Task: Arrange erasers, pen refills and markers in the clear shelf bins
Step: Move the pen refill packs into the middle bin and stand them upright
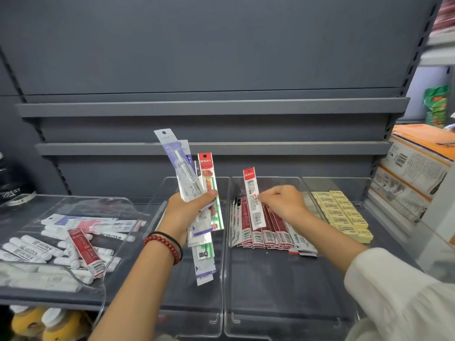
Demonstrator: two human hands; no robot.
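Note:
My left hand (187, 207) grips a fanned bunch of pen refill packs (189, 173), purple-white and red-topped, above the middle clear bin (172, 313). My right hand (283, 201) pinches a single red-and-white refill pack (253, 193), held upright over a row of red refill packs (268, 230) standing in the right clear bin (270, 323). Yellow erasers (342, 212) lie stacked in rows at the far right. The left clear bin (128, 205) holds several white markers (37, 252) and one loose red refill pack (86, 252).
Grey empty shelves (211, 109) run above the bins. Orange-and-white cardboard boxes (416, 168) stand at the right. A dark bottle (9, 183) sits at the far left. Yellow bottles (44, 323) show on the shelf below.

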